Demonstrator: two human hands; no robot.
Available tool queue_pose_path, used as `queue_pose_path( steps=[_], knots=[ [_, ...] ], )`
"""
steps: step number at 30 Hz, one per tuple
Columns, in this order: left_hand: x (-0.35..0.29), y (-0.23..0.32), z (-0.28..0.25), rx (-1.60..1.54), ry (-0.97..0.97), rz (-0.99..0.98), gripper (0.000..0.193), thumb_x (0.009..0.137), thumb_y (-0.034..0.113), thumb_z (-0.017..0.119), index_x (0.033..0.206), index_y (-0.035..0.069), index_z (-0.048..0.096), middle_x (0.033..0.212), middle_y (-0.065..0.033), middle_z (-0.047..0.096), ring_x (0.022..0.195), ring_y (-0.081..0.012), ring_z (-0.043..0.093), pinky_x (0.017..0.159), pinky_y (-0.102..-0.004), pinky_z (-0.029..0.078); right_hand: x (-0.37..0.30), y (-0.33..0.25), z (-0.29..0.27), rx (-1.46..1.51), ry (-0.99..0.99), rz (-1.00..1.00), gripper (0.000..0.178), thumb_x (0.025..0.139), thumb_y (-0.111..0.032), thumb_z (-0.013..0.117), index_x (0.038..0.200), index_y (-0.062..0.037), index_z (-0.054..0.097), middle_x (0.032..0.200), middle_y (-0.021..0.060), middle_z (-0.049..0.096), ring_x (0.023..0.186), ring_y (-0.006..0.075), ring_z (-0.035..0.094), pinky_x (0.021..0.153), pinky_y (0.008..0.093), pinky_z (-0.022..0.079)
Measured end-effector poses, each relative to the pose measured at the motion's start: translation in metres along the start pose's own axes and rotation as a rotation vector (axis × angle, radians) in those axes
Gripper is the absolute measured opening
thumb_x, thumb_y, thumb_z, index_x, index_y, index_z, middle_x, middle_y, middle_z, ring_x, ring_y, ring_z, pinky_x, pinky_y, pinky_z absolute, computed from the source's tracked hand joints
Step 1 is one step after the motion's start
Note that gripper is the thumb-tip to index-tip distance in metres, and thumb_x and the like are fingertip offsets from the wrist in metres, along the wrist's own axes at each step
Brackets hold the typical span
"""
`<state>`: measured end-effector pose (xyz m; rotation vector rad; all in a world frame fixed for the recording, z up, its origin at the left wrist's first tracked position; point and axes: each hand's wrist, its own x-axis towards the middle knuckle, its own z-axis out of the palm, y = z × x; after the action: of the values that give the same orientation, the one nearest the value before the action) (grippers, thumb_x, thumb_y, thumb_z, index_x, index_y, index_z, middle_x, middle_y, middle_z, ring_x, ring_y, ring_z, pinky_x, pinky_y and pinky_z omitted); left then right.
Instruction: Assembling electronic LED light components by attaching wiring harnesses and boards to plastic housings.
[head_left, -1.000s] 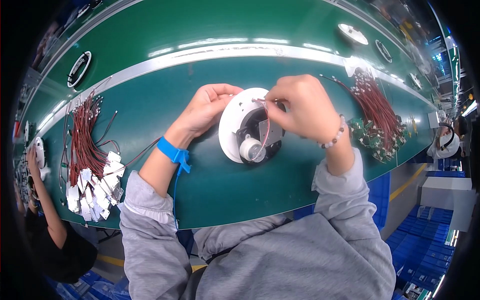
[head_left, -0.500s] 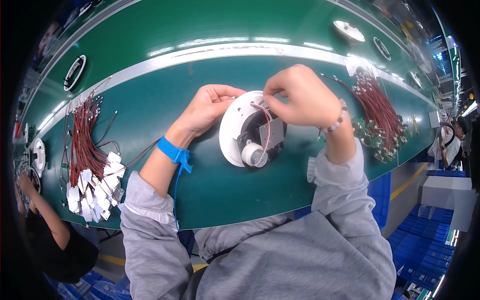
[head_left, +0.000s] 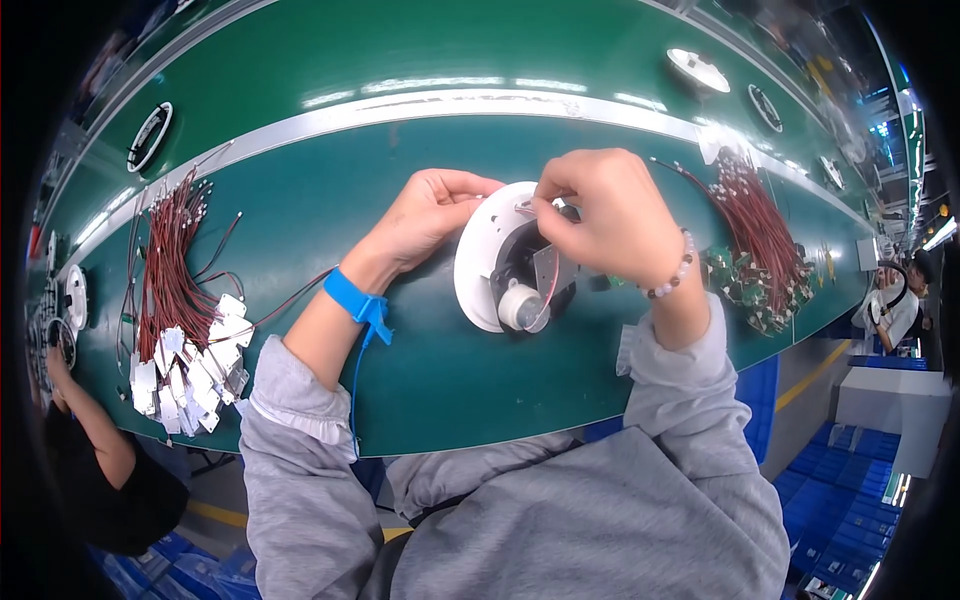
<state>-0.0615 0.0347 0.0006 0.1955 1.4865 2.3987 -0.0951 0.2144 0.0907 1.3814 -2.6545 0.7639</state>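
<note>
A white round housing (head_left: pixel 476 270) stands tilted above the green table in front of me. My left hand (head_left: pixel 425 222) is closed on its upper left rim, thumb and fingers pinching the edge. On its inner side are a black part, a metal plate (head_left: pixel 547 268) and a white cylinder with a clear cap (head_left: pixel 522 308). A thin red and white wire (head_left: pixel 554 272) runs up from there. At the top right of the housing, my right hand (head_left: pixel 615 215) pinches this wire near its upper end; the fingertips partly hide it.
To the left lies a bundle of dark red wires (head_left: pixel 172 260) with white plates (head_left: pixel 190 385). Another wire bundle (head_left: pixel 745 215) with green circuit boards (head_left: pixel 750 285) lies right. White round housings (head_left: pixel 698 70) rest on the far green strip. A blue wrist strap (head_left: pixel 355 300) trails a cord. A co-worker's arm (head_left: pixel 95 425) shows at far left.
The housing has shifted slightly right with my left hand. My right hand has moved right and a little nearer to me, and the wire's upper loop is now mostly behind its fingers.
</note>
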Motion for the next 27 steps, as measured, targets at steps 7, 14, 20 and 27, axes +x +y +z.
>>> queue_pose_path(
  steps=[7, 14, 20, 27],
  knots=[
    [-0.002, 0.001, 0.006, 0.02, -0.022, -0.031, 0.022, 0.077, 0.001, 0.052, 0.098, -0.007, 0.055, 0.091, -0.0148, 0.059, 0.081, -0.0159, 0.059, 0.073, -0.0248, 0.047, -0.003, -0.002, 0.014, -0.023, -0.005, -0.045, 0.007, 0.062, -0.006, 0.057, 0.06, 0.0007, 0.054, 0.057, 0.012, 0.052, 0.052, 0.0278, 0.052, 0.047, 0.0323, 0.041],
    [-0.002, 0.003, 0.008, 0.035, -0.023, -0.032, 0.022, 0.077, 0.001, 0.053, 0.098, -0.006, 0.055, 0.091, -0.0134, 0.06, 0.08, -0.0151, 0.059, 0.074, -0.0249, 0.047, -0.013, -0.007, 0.005, -0.108, 0.026, -0.094, 0.003, 0.063, -0.001, 0.057, 0.066, -0.0012, 0.059, 0.06, 0.0102, 0.051, 0.053, 0.0264, 0.051, 0.048, 0.0316, 0.041],
    [-0.002, 0.005, 0.007, 0.092, -0.031, -0.03, 0.021, 0.076, 0.002, 0.055, 0.096, -0.004, 0.057, 0.09, -0.0118, 0.06, 0.079, -0.0136, 0.058, 0.073, -0.0241, 0.047, -0.005, -0.005, 0.009, 0.045, 0.058, -0.068, 0.011, 0.062, -0.001, 0.059, 0.072, -0.0033, 0.061, 0.063, 0.0106, 0.053, 0.054, 0.0252, 0.052, 0.049, 0.0309, 0.042],
    [-0.003, 0.031, -0.001, 0.415, 0.014, -0.04, 0.016, 0.075, 0.007, 0.059, 0.087, -0.003, 0.062, 0.077, -0.0092, 0.062, 0.069, -0.011, 0.057, 0.063, -0.0223, 0.047, 0.012, 0.034, 0.012, 0.239, -0.097, -0.058, 0.019, 0.072, -0.015, 0.059, 0.084, 0.0001, 0.06, 0.071, 0.0091, 0.06, 0.068, 0.0161, 0.056, 0.061, 0.0252, 0.043]
  ],
)
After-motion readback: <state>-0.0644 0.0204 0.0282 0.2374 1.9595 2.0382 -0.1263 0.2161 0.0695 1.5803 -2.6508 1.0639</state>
